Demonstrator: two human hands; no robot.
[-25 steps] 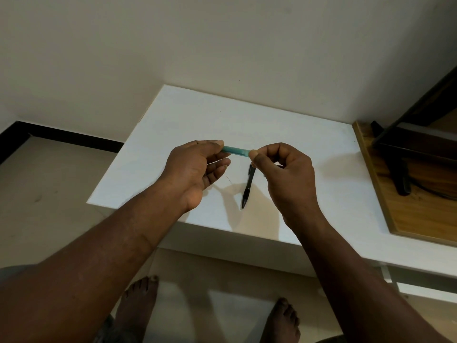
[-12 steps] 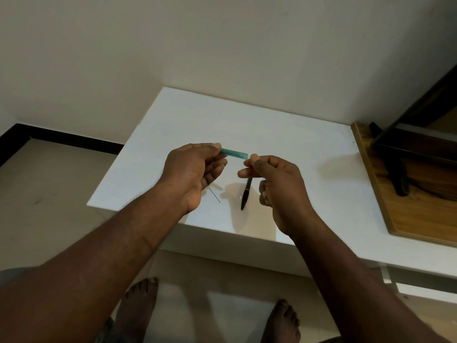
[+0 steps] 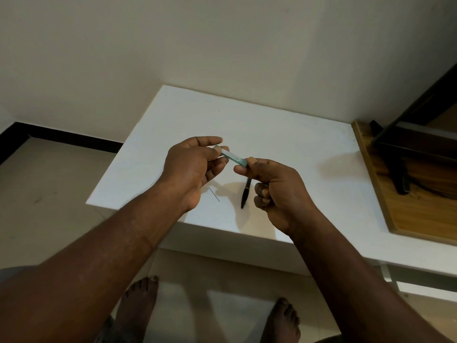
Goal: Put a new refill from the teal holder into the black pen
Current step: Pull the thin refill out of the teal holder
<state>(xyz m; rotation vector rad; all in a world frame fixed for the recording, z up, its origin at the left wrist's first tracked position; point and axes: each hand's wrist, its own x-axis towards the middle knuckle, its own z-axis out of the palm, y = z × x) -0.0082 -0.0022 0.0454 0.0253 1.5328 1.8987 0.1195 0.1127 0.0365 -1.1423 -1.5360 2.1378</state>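
Note:
A slim teal holder (image 3: 233,157) is held in the air above the white table (image 3: 284,134). My left hand (image 3: 195,167) pinches its left end between thumb and fingers. My right hand (image 3: 277,189) pinches its right end with thumb and forefinger, the other fingers curled in. Below the hands the black pen (image 3: 245,193) lies on the table, its tip toward me. A thin dark refill (image 3: 214,194) lies on the table to the pen's left, just under my left hand.
A wooden board (image 3: 420,206) with dark objects and a cable on it lies on the table's right side. The wall runs close behind the table. My bare feet (image 3: 141,300) stand on the floor below the table's near edge.
My right hand let go of the holder's end, dropped a little, then came back and pinched it. The holder now tilts down to the right. A thin refill now lies on the table.

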